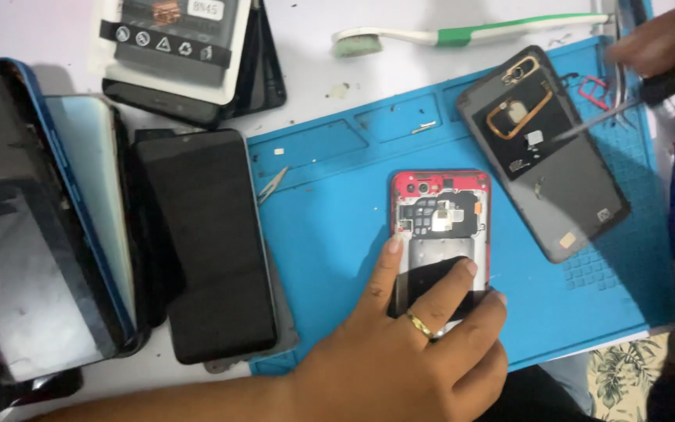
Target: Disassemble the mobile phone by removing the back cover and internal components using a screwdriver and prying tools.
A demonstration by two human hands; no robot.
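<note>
Left hand (419, 344) presses spread fingers on the opened red-framed phone (441, 227) at frame centre — steadying it; right hand (658, 43), upper right, pinches a dark-handled screwdriver (626, 105) over the grey back cover (544, 148).

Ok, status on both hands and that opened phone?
Left hand pinning red opened phone on blue mat. Right hand holding screwdriver over grey back cover. Nothing blocking.
</note>
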